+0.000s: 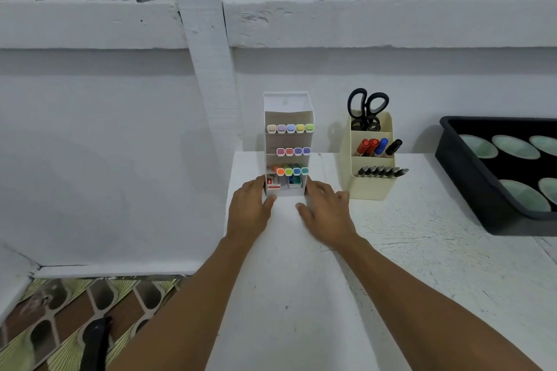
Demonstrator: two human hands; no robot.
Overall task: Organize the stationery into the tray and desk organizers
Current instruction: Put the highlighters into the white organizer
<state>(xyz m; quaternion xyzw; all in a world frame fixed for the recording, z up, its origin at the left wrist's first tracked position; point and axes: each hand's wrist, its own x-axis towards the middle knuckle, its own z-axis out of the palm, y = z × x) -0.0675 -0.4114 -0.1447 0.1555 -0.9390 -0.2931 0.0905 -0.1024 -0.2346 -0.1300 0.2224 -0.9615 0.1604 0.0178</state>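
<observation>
A tall white tiered organizer (287,105) stands at the table's back left corner, its three shelves filled with rows of pastel and bright highlighters (291,128), with small boxes (273,183) at the bottom. My left hand (248,211) touches its left base and my right hand (325,211) its right base, fingers spread around it. A cream desk organizer (372,187) to the right holds black scissors (366,108), several coloured markers (378,147) and a row of dark pens (381,172). A black tray (470,187) with pale green round items sits at far right.
The white table (391,265) ends at its left edge just beside the white organizer, with patterned floor (75,319) below. A white wall (120,144) stands close behind both organizers.
</observation>
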